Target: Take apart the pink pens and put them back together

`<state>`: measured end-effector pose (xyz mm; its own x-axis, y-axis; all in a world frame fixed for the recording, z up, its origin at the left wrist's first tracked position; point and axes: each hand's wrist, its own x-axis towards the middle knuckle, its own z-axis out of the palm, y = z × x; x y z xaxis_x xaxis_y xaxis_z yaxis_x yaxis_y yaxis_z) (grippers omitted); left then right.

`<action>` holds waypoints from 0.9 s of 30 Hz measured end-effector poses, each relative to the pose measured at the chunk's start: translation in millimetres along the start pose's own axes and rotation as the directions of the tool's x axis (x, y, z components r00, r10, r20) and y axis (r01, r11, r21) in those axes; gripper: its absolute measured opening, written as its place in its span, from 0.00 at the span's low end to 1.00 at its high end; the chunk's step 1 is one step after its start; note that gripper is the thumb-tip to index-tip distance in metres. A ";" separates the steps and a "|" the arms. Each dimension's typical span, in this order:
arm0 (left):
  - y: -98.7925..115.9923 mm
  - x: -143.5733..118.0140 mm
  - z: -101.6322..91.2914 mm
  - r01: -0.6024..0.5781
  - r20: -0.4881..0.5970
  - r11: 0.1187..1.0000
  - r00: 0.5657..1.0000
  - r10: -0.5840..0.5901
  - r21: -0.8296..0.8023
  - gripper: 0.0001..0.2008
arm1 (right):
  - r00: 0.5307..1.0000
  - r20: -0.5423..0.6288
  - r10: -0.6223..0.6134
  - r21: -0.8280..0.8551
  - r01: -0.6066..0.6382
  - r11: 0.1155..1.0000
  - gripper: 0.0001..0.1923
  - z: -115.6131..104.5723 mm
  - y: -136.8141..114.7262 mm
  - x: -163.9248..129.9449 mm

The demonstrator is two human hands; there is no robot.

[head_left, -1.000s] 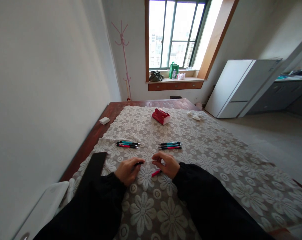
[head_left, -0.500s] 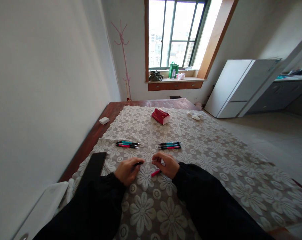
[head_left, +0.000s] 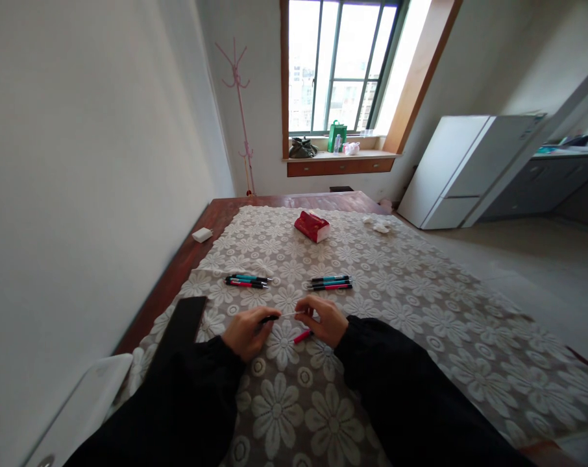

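My left hand (head_left: 249, 332) is closed around a black pen part (head_left: 269, 318), its tip pointing right. A thin whitish pen refill (head_left: 288, 314) spans the gap between the hands, with its right end pinched in the fingertips of my right hand (head_left: 323, 319). Below those fingers a pink pen barrel (head_left: 302, 336) lies on the cloth, partly hidden by the hand. Beyond my left hand is a group of blue and pink pens with black ends (head_left: 248, 281). A similar group of pens (head_left: 330, 283) lies beyond my right hand.
A flowered lace tablecloth (head_left: 391, 337) covers the wooden table (head_left: 177, 272). On it are a red tissue pack (head_left: 312, 226), crumpled white tissues (head_left: 378, 225) and a dark flat slab (head_left: 180, 327) by my left arm. A small white box (head_left: 202, 235) sits near the wall.
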<state>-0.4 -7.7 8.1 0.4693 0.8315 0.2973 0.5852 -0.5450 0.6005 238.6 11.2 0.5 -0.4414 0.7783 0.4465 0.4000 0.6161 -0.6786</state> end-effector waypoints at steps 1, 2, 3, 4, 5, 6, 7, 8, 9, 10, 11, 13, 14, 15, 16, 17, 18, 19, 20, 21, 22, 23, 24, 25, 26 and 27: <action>-0.2 -0.1 0.1 0.001 0.000 1.000 1.000 -0.001 0.002 0.12 | 1.000 -0.002 0.001 0.002 -0.001 1.000 0.03 -0.1 -0.2 0.1; -0.3 -0.3 0.3 0.003 0.002 1.000 1.000 -0.003 0.004 0.12 | 1.000 -0.001 0.000 0.003 0.000 1.000 0.03 -0.2 -0.7 0.2; -0.6 -0.4 0.5 0.004 0.002 1.000 1.000 -0.004 0.004 0.12 | 1.000 0.000 -0.002 0.004 0.002 1.000 0.03 -0.5 -1.2 0.4; -0.8 -0.5 0.6 0.005 0.004 1.000 1.000 -0.005 0.004 0.12 | 1.000 0.000 -0.002 0.006 0.002 1.000 0.03 -0.8 -1.8 0.6; -1.0 -0.6 0.8 0.005 0.006 1.000 1.000 -0.005 0.005 0.12 | 1.000 0.003 -0.001 0.009 0.001 1.000 0.03 -1.2 -2.4 0.7; -1.2 -0.6 0.9 0.005 0.007 1.000 1.000 -0.005 0.006 0.12 | 1.000 0.006 0.001 0.013 -0.001 1.000 0.03 -1.6 -3.0 0.9; -1.3 -0.6 0.9 0.003 0.007 1.000 1.000 -0.003 0.006 0.12 | 1.000 0.009 0.005 0.019 -0.005 1.000 0.04 -2.0 -3.6 0.9; -1.4 -0.5 0.9 0.001 0.007 1.000 1.000 -0.001 0.007 0.12 | 1.000 0.010 0.009 0.024 -0.009 1.000 0.04 -2.3 -3.9 1.0; -1.4 -0.5 0.8 -0.002 0.007 1.000 1.000 0.002 0.008 0.12 | 1.000 0.011 0.014 0.027 -0.014 1.000 0.04 -2.6 -4.1 1.0; -1.4 -0.4 0.8 -0.005 0.005 1.000 1.000 0.005 0.009 0.12 | 1.000 0.014 0.018 0.029 -0.018 0.999 0.04 -2.7 -4.1 0.9; -1.4 -0.3 0.8 -0.007 0.003 1.000 1.000 0.007 0.011 0.12 | 1.000 0.018 0.020 0.029 -0.021 0.999 0.03 -2.8 -3.9 0.9; -1.6 -0.4 0.9 -0.009 0.000 1.000 1.000 0.009 0.016 0.12 | 0.999 0.029 0.029 0.030 -0.030 0.999 0.04 -2.4 -2.9 0.8; -1.9 -0.5 1.0 -0.008 -0.001 1.000 1.000 0.008 0.018 0.11 | 0.999 0.036 0.033 0.033 -0.034 0.999 0.04 -2.0 -2.3 0.8; -2.1 -0.7 1.2 -0.007 -0.002 1.000 1.000 0.007 0.018 0.11 | 0.998 0.043 0.036 0.038 -0.038 0.999 0.05 -1.5 -1.6 0.9; -2.3 -0.9 1.3 -0.006 -0.002 1.000 1.000 0.006 0.017 0.11 | 0.998 0.050 0.038 0.047 -0.040 0.998 0.06 -1.2 -0.9 1.0; -2.6 -1.0 1.4 -0.005 -0.001 1.000 1.000 0.005 0.015 0.11 | 0.998 0.055 0.036 0.058 -0.039 0.998 0.07 -0.9 -0.3 1.2; -2.7 -1.2 1.4 -0.004 0.001 1.000 1.000 0.004 0.013 0.11 | 0.998 0.060 0.031 0.068 -0.035 0.997 0.10 -1.0 0.4 1.4; -2.8 -1.2 1.5 -0.001 0.003 1.000 1.000 0.001 0.011 0.11 | 0.997 0.066 0.026 0.075 -0.031 0.997 0.13 -1.4 1.1 1.6; -2.9 -1.3 1.6 0.001 0.002 1.000 1.000 -0.001 0.008 0.11 | 0.997 0.073 0.025 0.076 -0.030 0.997 0.16 -2.3 2.0 1.8; -3.0 -1.3 1.6 0.003 0.000 1.000 1.000 -0.003 0.003 0.11 | 0.996 0.080 0.030 0.067 -0.035 0.997 0.20 -3.7 3.1 2.0; -3.1 -1.3 1.7 0.005 -0.005 1.000 1.000 -0.005 -0.003 0.11 | 0.995 0.089 0.040 0.052 -0.045 0.998 0.22 -5.6 4.6 2.1; -3.2 -1.3 1.9 0.007 -0.013 1.000 1.000 -0.007 -0.010 0.11 | 0.993 0.102 0.056 0.031 -0.059 0.998 0.24 -7.9 6.4 2.1; -3.4 -1.4 2.0 0.009 -0.021 1.000 1.000 -0.010 -0.016 0.11 | 0.990 0.119 0.073 0.004 -0.074 0.997 0.25 -10.6 8.5 2.0; -3.6 -1.4 2.1 0.012 -0.028 1.000 1.000 -0.013 -0.021 0.11 | 0.986 0.141 0.088 -0.025 -0.085 0.996 0.26 -13.4 10.6 1.8; -3.8 -1.6 2.3 0.013 -0.033 1.000 0.999 -0.014 -0.024 0.11 | 0.981 0.170 0.096 -0.054 -0.088 0.995 0.25 -16.3 12.6 1.7; -4.0 -1.7 2.4 0.014 -0.035 1.000 0.999 -0.015 -0.025 0.11 | 0.974 0.209 0.092 -0.081 -0.077 0.994 0.24 -18.8 14.1 1.5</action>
<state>-1.9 -7.2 3.4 0.4370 0.8429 0.3139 0.5751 -0.5302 0.6230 258.7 23.4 2.6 -0.5605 0.7895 0.2502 0.4963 0.5620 -0.6617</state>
